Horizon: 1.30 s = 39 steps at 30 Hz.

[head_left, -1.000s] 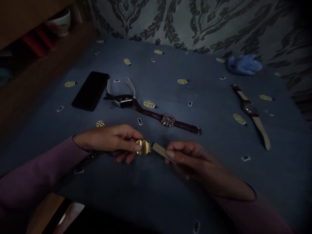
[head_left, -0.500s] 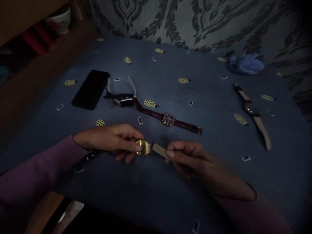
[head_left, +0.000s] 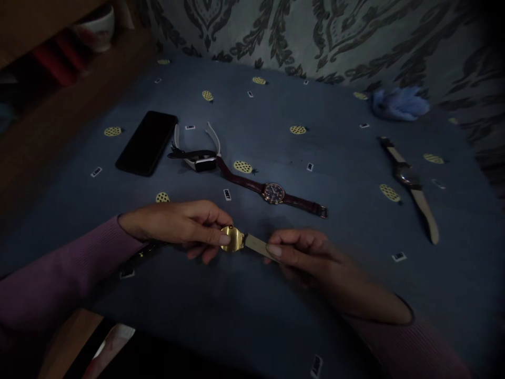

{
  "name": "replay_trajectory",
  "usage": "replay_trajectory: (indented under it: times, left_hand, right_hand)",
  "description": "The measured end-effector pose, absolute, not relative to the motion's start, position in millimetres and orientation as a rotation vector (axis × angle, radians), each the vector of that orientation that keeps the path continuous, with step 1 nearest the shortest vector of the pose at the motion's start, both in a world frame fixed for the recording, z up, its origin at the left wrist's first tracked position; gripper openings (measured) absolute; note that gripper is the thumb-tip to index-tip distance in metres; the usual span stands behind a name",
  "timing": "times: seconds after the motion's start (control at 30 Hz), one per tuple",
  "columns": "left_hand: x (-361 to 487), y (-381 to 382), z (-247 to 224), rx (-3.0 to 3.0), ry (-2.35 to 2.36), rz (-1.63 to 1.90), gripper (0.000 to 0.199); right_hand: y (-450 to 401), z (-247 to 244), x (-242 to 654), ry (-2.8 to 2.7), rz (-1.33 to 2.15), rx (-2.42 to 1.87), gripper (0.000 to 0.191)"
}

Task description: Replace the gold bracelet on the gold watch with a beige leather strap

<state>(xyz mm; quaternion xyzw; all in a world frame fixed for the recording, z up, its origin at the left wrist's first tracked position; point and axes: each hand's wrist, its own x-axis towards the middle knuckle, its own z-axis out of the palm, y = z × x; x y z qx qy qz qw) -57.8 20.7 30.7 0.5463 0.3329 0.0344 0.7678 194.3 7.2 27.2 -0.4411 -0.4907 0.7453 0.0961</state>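
Between thumb and fingers, my left hand (head_left: 193, 229) grips a gold watch case (head_left: 235, 239) with its plain metal back facing up. My right hand (head_left: 302, 252) pinches a beige watch strap (head_left: 256, 244), whose near end meets the lug of the case. Whether the strap is fastened there I cannot tell. Beyond my hands lies a watch with a brown leather strap and dark dial (head_left: 273, 193). Farther left sits a smartwatch (head_left: 205, 165) with a white band, a dark strap lying across it. Something dark with gold bits (head_left: 147, 252) shows partly under my left wrist.
A black phone (head_left: 148, 143) lies at the left on the blue patterned tablecloth (head_left: 335, 158). Another watch with a pale strap underside (head_left: 408, 176) rests at the right. A crumpled blue cloth (head_left: 400, 103) is near the wall. A wooden shelf holds a bowl (head_left: 97, 29).
My right hand has moved slightly left, and the strap end has closed the small gap to the watch case lug. My left hand stays in place.
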Motion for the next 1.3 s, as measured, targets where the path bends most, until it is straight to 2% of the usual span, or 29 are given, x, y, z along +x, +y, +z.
replay_trajectory:
  times: [0.73, 1.3]
  left_hand:
    - [-57.7, 21.2, 30.2, 1.181, 0.71, 0.059, 0.027]
    - [-58.1, 22.6, 31.3, 1.19, 0.687, 0.036, 0.022]
  right_hand:
    - [7.7, 27.7, 194.1, -1.454, 2.192, -1.298, 0.029]
    - [8.2, 26.7, 194.9, -1.512, 2.159, -1.312, 0.027]
